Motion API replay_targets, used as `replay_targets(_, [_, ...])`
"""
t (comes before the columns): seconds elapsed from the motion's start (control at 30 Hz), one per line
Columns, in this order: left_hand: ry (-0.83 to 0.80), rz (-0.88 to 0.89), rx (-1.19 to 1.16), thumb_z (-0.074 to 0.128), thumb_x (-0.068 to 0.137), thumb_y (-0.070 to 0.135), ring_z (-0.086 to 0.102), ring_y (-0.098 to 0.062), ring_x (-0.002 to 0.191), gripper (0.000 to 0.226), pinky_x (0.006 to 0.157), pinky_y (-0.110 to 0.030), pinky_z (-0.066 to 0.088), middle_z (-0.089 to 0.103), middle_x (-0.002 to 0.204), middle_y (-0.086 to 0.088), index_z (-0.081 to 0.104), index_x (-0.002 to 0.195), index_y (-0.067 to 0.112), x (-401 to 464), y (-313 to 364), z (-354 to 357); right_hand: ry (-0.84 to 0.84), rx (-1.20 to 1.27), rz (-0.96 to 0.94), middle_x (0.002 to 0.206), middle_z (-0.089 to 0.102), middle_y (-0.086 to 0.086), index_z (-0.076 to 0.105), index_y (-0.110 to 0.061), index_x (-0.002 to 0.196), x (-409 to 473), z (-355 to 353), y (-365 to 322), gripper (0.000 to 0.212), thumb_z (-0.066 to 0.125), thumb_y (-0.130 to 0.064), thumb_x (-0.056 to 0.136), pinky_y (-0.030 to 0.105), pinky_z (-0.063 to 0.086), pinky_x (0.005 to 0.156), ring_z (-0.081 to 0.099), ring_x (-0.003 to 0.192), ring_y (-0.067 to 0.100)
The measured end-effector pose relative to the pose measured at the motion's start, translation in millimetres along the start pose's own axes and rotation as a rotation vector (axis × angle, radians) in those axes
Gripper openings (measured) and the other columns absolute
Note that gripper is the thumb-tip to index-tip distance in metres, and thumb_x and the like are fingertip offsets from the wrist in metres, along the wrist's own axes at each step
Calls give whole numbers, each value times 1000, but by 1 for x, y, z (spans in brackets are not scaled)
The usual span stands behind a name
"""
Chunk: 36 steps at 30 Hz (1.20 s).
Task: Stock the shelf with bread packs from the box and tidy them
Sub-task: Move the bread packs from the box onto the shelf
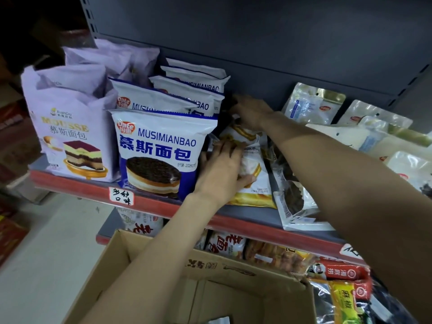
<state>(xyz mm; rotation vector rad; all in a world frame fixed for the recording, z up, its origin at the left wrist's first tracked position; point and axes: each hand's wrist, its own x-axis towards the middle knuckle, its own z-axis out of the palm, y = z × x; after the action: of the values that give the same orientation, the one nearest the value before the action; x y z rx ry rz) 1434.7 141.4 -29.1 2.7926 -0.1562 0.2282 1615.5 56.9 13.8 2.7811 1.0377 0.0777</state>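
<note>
— Two hands on one yellow bread pack (251, 183), upright on the shelf (245, 218), right of the blue packs (161, 146).
— Your left hand (222, 167) grips its front; right hand (251, 111) holds the top, further back. Box (149, 277) sits below.

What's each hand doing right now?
Left hand: grips the yellow-and-white bread pack on the shelf.
Right hand: rests on the same pack's top; grip cannot be told.

yellow-and-white bread pack (251, 181): upright on shelf (245, 216), just right of blue-and-white packs | blue-and-white mousse bread packs (161, 148): upright row running front to back | purple mousse bread packs (74, 127): upright row at left end | cardboard box (163, 284): open, flaps up, below shelf edge
</note>
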Motion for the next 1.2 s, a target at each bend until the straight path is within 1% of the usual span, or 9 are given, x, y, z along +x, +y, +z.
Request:
replay_targets(0.23, [23,-9,29,50,89,55,12,-21,143,75,110,-45,20,24,153,-3,19,149,21,-1,3,1,210,-144,2,127,46,12,64,-8,111,-26,-45,-9,27,49,-24,95,30,26,77,38,120,31])
replay_targets(0.47, [122,27,38,54,91,45,22,-23,140,65,106,-42,26,36,146,-5,30,145,18,3,7,5,216,0,-27,152,24,8,65,-16,94,-56,-68,0,10,59,-22,88,45,26,106,22,137,35])
replay_targets(0.6, [305,146,63,78,72,35,53,-35,116,63,89,-46,46,62,114,-15,57,126,9,17,5,14,252,114,73,133,47,12,65,-13,100,-59,-66,17,16,57,-22,90,35,40,88,50,117,33])
replay_targets(0.77, [498,281,17,80,66,22,59,-35,100,57,79,-40,51,63,103,-16,61,118,8,61,-1,22,426,-115,180,136,45,14,62,-9,108,-47,-63,26,21,49,-12,92,41,36,95,54,110,37])
replay_targets(0.83, [462,248,21,83,64,19,56,-36,112,69,85,-41,50,59,116,-18,56,127,13,78,2,13,463,-39,189,139,43,12,55,-12,123,-42,-63,25,32,49,-10,92,41,39,96,53,113,37])
replay_targets(0.9, [361,122,-2,75,77,20,29,-35,139,81,103,-46,38,33,147,-19,33,146,23,86,6,6,497,147,215,140,44,12,45,-16,135,-46,-65,25,47,55,-8,89,43,43,96,52,115,37])
replay_targets(0.97, [360,44,-97,72,81,15,16,-36,143,78,105,-46,36,18,155,-17,32,147,21,77,9,4,518,279,233,138,46,12,46,-16,135,-59,-68,21,51,57,-5,87,43,45,96,51,117,35])
replay_targets(1.03, [444,58,-152,71,79,7,25,-38,139,65,99,-46,43,26,151,-20,45,138,11,53,11,3,562,314,225,134,49,11,54,-14,128,-85,-67,9,45,57,-4,84,36,44,95,51,118,33])
replay_targets(1.2, [264,-34,-459,55,91,19,48,-24,123,44,94,-42,46,52,135,-5,47,135,19,-27,22,-13,658,509,262,113,62,5,65,-15,111,-178,-59,-58,31,58,-5,82,24,41,84,59,99,22])
